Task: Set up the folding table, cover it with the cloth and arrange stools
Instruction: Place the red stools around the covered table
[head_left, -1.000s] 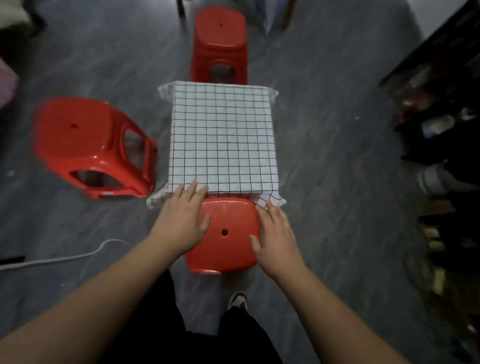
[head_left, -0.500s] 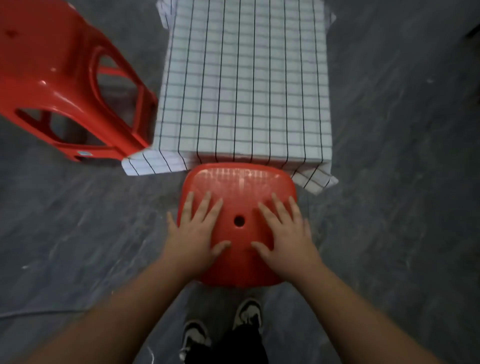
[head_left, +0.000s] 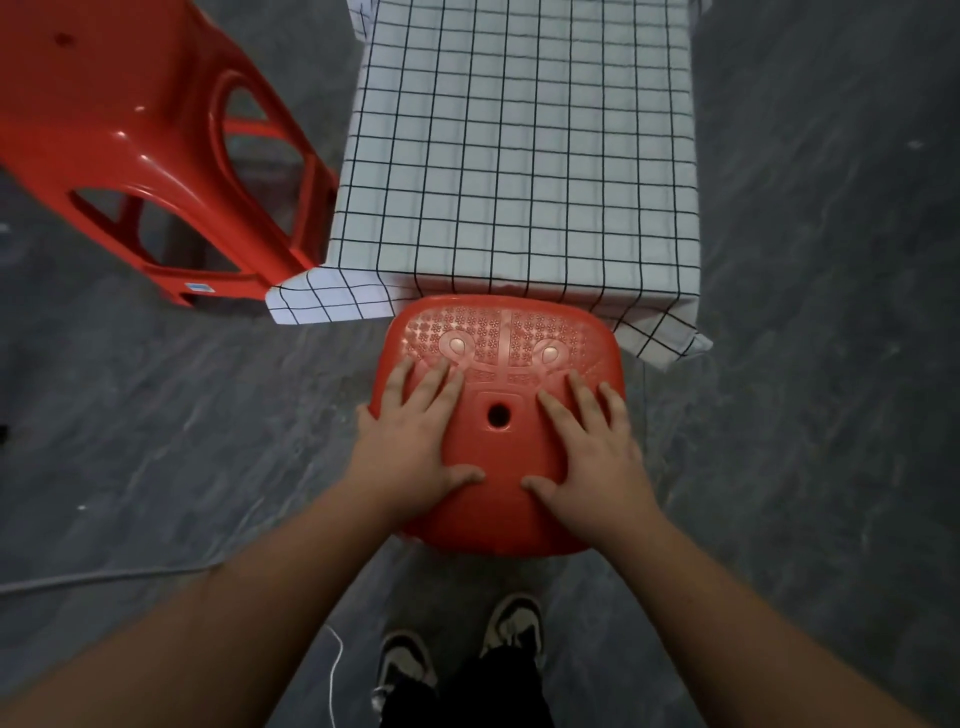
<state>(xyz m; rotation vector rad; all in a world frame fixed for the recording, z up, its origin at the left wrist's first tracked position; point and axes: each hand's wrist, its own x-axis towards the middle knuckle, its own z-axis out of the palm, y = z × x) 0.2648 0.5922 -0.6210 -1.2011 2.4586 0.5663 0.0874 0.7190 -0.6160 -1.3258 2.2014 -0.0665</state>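
Head view, looking down. Near red stool stood upright on the grey floor at center, its far edge touching the hanging front edge of the checked cloth. Cloth covered the desk fully, desk itself hidden under it; the white cloth with black grid lay flat on top, with corners sticking out at 9 o'clock and 3 o'clock of the near stool's far edge. Left hand lay flat on the stool seat at 9 o'clock of the center hole, fingers straight and slightly spread, thumb pointing toward the hole, pressing not gripping. Right hand was flat on the seat at 3 o'clock of the hole, fingers straight and spread, thumb inward, nothing clamped. Second red stool stood at 10 o'clock, just beside the desk's left side, its near leg touching or nearly touching the cloth corner, cannot tell which. White cable ran along the floor at 8 o'clock. Person's two sneakers were at 6 o'clock, below the near stool, with dark trousers.
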